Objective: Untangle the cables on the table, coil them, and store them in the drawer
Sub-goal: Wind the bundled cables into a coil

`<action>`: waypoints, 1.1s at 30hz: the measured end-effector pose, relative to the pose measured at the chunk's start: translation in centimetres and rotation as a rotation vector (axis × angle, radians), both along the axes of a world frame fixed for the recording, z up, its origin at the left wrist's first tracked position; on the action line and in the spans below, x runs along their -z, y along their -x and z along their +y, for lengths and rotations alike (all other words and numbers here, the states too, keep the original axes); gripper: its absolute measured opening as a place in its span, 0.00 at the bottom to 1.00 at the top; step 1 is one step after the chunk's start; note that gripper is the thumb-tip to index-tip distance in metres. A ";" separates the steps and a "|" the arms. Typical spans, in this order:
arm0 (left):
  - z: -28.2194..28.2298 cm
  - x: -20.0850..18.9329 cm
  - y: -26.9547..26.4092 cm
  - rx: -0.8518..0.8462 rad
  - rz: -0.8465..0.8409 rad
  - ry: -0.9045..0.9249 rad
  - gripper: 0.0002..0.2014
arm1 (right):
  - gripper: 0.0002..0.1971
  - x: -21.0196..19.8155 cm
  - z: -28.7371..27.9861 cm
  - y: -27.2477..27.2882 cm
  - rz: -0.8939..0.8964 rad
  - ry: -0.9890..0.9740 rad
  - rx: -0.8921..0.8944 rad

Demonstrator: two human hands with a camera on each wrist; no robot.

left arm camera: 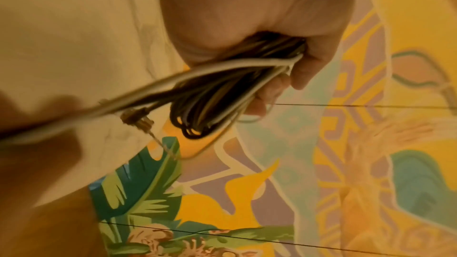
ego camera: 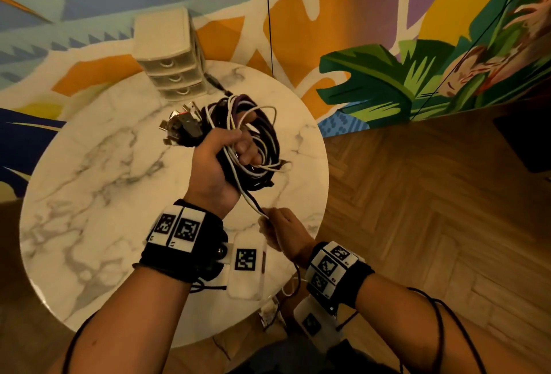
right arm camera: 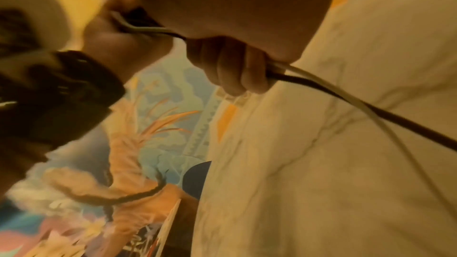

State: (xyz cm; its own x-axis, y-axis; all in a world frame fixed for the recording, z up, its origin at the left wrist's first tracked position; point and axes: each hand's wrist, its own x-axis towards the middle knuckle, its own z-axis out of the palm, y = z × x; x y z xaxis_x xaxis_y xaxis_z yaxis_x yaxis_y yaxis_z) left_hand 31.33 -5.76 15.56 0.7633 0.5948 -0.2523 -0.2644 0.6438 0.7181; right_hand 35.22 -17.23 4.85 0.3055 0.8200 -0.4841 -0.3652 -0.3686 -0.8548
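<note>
My left hand (ego camera: 226, 150) grips a thick bundle of cables (ego camera: 253, 141), black, white and purple, held above the round marble table (ego camera: 89, 195). Several plugs (ego camera: 182, 129) stick out of the bundle to the left of the hand. A black and a white strand (ego camera: 253, 203) run down from the bundle into my right hand (ego camera: 280, 227), which pinches them near the table's front edge. In the left wrist view the coiled bundle (left arm camera: 217, 93) fills the left hand (left arm camera: 291, 65). The right wrist view has the right hand (right arm camera: 230, 69) curled round the two strands (right arm camera: 321, 89).
A small beige drawer unit (ego camera: 170, 54) with three shut drawers stands at the table's far edge. A dark plug and lead (ego camera: 214, 81) lie beside it. Wooden floor (ego camera: 417, 195) lies to the right, a painted wall behind.
</note>
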 end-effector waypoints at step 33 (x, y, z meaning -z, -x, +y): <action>-1.6 4.3 3.5 0.260 0.636 -0.865 0.04 | 0.20 -9.6 2.7 -7.6 -0.902 0.082 -0.350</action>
State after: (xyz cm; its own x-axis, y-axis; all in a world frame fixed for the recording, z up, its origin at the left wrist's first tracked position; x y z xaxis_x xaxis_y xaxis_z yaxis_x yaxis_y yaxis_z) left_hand 27.79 -7.36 11.25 0.7694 0.6000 -0.2192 0.3835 -0.1594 0.9097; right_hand 42.77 -14.55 14.46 0.3349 0.9093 -0.2473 0.5567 -0.4026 -0.7266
